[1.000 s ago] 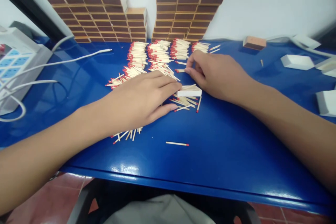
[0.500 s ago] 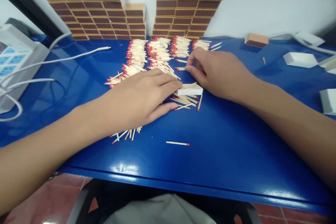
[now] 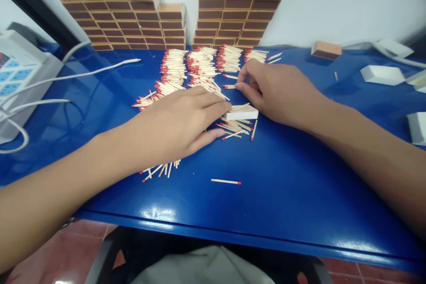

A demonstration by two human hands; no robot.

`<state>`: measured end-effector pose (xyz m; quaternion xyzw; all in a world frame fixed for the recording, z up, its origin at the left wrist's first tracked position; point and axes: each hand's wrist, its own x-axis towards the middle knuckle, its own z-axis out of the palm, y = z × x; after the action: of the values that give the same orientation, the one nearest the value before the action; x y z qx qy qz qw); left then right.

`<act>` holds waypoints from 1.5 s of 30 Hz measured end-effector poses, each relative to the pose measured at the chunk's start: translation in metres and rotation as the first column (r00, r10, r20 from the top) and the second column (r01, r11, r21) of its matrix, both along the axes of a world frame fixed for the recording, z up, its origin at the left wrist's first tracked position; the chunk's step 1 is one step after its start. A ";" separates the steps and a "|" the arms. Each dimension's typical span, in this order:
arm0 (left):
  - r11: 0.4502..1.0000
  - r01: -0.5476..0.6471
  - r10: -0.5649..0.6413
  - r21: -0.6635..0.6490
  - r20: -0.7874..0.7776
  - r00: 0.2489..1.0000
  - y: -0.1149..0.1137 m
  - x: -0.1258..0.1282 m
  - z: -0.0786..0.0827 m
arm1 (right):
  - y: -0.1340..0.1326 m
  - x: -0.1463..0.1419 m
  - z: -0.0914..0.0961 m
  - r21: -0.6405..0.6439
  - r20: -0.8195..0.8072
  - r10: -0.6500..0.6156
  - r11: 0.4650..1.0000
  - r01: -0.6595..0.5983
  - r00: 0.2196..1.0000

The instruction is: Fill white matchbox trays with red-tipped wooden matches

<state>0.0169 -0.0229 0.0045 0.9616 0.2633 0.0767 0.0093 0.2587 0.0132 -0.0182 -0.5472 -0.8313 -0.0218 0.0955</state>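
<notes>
My left hand (image 3: 186,126) lies flat over the matches, fingers stretched out and thumb apart. Its fingertips touch the left end of a small white matchbox tray (image 3: 242,115), which has a few matchsticks in it. My right hand (image 3: 269,86) is closed in a pinch at the pale end of a matchstick (image 3: 229,87), just behind the tray; its red head points left. Loose matchsticks (image 3: 238,127) lie in front of the tray. Behind my hands are heaps of red-headed matches (image 3: 201,62), partly hidden by my left hand. A single matchstick (image 3: 226,181) lies nearer the front.
Stacked matchboxes (image 3: 121,13) and a second stack (image 3: 234,15) stand against the wall. One matchbox (image 3: 326,50) and white trays (image 3: 382,75) are on the right of the blue table (image 3: 282,195). White cables (image 3: 96,71) and a power strip (image 3: 20,80) occupy the left.
</notes>
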 end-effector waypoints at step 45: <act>0.996 -0.021 0.020 -0.081 -0.010 1.000 -0.001 0.001 0.002 | 0.000 0.001 0.001 -0.017 0.029 -0.032 0.999 0.033 0.999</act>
<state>0.0183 -0.0235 0.0066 0.9580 0.2760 0.0618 0.0465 0.2595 0.0128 -0.0176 -0.5612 -0.8236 -0.0239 0.0782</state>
